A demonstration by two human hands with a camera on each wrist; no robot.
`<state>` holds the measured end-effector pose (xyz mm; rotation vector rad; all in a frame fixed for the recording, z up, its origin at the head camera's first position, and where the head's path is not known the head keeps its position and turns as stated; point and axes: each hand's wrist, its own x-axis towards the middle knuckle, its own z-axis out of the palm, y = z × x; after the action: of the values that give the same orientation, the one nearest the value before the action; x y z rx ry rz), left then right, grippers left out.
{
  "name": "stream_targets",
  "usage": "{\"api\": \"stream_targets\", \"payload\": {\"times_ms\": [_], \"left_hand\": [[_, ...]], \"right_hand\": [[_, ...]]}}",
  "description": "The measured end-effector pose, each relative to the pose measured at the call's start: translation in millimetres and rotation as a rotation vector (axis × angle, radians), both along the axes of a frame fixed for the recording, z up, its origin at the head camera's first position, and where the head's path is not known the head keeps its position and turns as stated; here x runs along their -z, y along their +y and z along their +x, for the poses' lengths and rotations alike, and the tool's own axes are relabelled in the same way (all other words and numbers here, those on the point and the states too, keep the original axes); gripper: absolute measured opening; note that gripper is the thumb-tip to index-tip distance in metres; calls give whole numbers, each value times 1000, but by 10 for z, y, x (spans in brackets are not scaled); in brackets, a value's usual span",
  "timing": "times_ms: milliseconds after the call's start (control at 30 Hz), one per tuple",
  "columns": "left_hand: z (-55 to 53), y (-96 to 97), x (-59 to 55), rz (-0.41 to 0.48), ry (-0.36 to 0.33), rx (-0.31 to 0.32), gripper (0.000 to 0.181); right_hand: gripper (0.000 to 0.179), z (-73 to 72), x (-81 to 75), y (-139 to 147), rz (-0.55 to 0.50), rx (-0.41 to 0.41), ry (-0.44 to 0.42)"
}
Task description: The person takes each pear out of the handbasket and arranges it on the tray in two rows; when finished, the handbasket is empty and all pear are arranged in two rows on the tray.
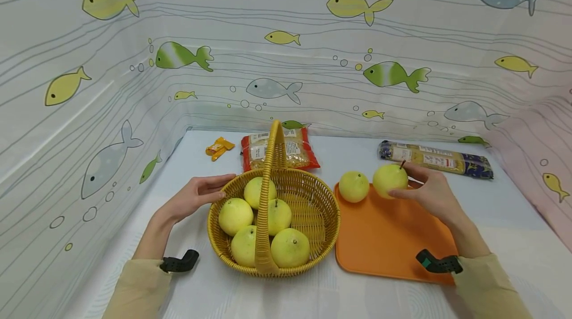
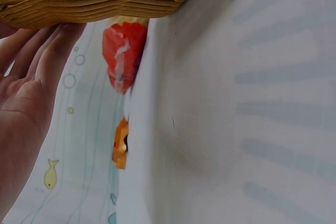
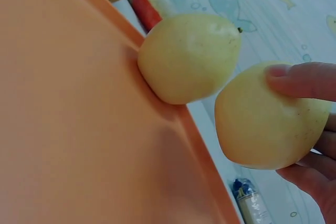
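A yellow wicker basket [image 1: 330, 237] with a tall handle holds several pale yellow pears [image 1: 290, 248]. At its left side, my left hand [image 1: 198, 195] touches the rim with outstretched fingers; the left wrist view shows those fingers [image 2: 44, 56] against the woven wall [image 2: 105, 1]. My right hand [image 1: 426, 192] grips a pear [image 1: 390, 180] by its side, thumb on one face and fingers round the other. In the right wrist view this held pear [image 3: 268, 124] hangs above the tray's edge. Another pear [image 1: 354, 186] sits at the back left corner of the orange tray [image 1: 384, 239].
Behind the basket lies a red-edged clear food bag [image 1: 304, 152], with small orange packets [image 1: 220, 148] to its left. A long packet with blue ends [image 1: 435, 158] lies behind the tray. Fish-patterned sheeting [image 1: 313, 70] walls the table's back and sides.
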<state>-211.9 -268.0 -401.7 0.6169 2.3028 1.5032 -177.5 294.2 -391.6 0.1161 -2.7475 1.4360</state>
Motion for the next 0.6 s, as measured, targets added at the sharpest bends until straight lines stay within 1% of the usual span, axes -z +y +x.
{"api": "stream_targets", "payload": {"times_ms": [233,467,600], "left_hand": [[2,-6,3,7,1,3,53],[-3,-6,9,18,-13,8,53],[-7,-5,10,20,-15,8,53]], "right_hand": [[88,-35,77,12,-11,-24,-21],[89,-62,147,28,-28,-55,-71],[89,-72,167,30,-25,-60,-74]]}}
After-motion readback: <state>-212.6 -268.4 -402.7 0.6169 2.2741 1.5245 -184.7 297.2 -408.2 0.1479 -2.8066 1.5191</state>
